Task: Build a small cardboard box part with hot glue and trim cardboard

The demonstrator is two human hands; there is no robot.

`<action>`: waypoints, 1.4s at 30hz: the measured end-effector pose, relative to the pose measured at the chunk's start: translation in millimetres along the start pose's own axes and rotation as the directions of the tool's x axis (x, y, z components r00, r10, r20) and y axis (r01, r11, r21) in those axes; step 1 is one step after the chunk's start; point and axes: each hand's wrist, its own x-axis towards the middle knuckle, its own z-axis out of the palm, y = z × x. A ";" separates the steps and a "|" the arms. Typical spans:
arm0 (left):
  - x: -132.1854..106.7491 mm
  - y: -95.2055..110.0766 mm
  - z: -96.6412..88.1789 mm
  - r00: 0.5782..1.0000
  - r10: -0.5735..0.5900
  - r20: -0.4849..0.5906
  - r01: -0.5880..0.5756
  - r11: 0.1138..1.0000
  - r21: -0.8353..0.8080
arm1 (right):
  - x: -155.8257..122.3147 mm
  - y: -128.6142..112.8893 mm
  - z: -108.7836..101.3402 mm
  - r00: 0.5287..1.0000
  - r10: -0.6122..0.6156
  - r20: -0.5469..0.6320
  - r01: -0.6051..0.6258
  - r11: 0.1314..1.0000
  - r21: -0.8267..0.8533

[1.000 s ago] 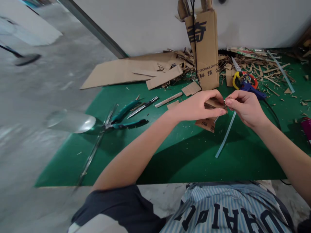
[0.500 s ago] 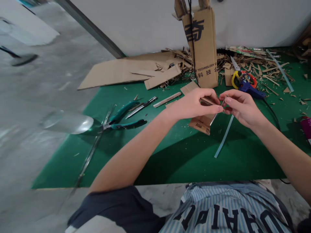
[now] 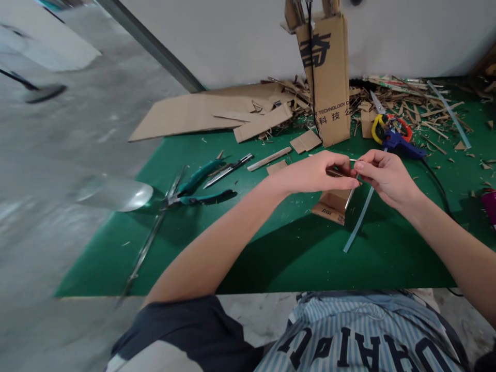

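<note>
Folded cardboard piece (image 3: pixel 335 199) in your left hand (image 3: pixel 315 169), gripped between thumb and fingers, printed flap toward you; whether its underside touches the green tabletop (image 3: pixel 101 261) cannot be told. Your right hand (image 3: pixel 387 175) pinches near the upper end of a thin rod (image 3: pixel 351 195), which slants down along the cardboard's right edge. Contact between rod and cardboard unclear; fingers mask the join. Step in hand, as judged: lining up rod with cardboard. Next move would call for a steady left grip and small fingertip adjustments on the right, without crushing the fold. Note the translucent glue stick (image 3: pixel 358 222) just beside your work, and the blue glue gun (image 3: pixel 401 143) beyond your right hand.
</note>
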 end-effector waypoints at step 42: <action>7.6 -16.7 9.8 0.992 -0.078 -0.095 0.021 0.870 -0.493 | -2.8 1.2 2.7 0.988 0.013 0.153 -0.033 0.991 0.129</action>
